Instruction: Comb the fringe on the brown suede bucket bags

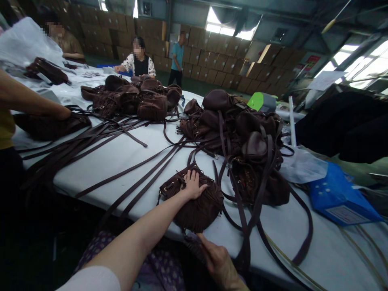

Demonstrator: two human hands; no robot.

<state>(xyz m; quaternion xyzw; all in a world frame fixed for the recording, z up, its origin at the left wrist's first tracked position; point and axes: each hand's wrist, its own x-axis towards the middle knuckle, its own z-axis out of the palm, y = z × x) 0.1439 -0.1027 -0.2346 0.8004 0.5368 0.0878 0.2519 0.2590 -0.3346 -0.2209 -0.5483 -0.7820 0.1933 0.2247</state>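
Observation:
A dark brown fringed handbag [198, 210] lies on the white table just in front of me, with metal eyelets along its top edge. My left hand [193, 185] rests flat on the bag, fingers spread and pressing near the eyelet edge. Below the bag's lower edge, at the table's rim, my right hand [216, 256] is closed. Something dark, with strands like fringe, shows by its fingers; I cannot make out what it is. Long brown straps [145, 184] run across the table to the left of the bag.
Piles of brown bags [236, 125] stand behind and right, more bags [130, 97] further left. A blue box [341, 198] and a green-grey device [262, 102] are on the right. A co-worker's arm [33, 97] reaches into a bag at left. Other people and stacked cartons [209, 48] are behind.

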